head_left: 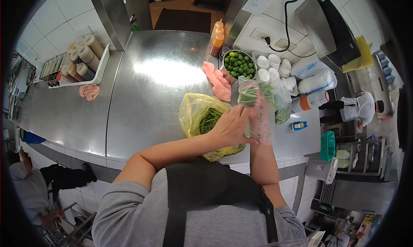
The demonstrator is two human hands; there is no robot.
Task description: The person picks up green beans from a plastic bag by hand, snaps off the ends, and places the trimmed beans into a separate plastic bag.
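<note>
The right hand is veiled behind the clear bag, its fingers and grip impossible to make out. The left hand covers part of the yellow bag, whose lower end drops behind the forearm. Print on the note is too small to read. A co-worker is blurred by lens distortion.

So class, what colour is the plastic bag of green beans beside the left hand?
Translucent yellow bag, clearest in the head view, on the steel counter.
</note>
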